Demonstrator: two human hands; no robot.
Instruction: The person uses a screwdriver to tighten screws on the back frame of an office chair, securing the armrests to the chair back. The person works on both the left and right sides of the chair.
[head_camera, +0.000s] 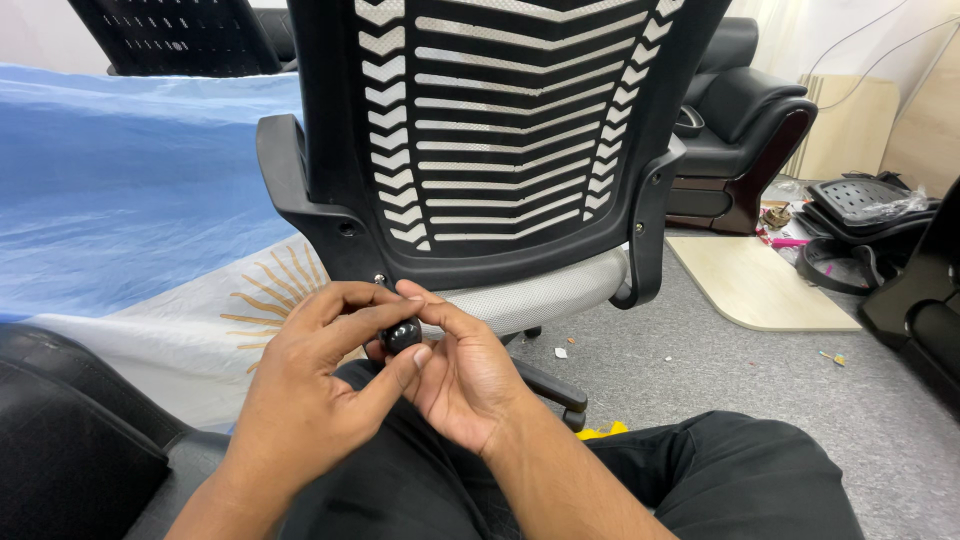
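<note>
Black knob (403, 333), small and rounded, is pinched between the fingertips of the left hand (305, 385) and right hand (462, 372), kept just beneath the office chair (500, 130) backrest bracket, close to its mounting screw.

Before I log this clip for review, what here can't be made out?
All in the head view:
- Small black part: mostly covered by the fingers of the left hand and right hand; its shape is unclear.
- Office chair: top of the backrest cut off by the upper edge; base hidden behind the hands and legs.
- Floor clutter at right: too small to identify.
</note>
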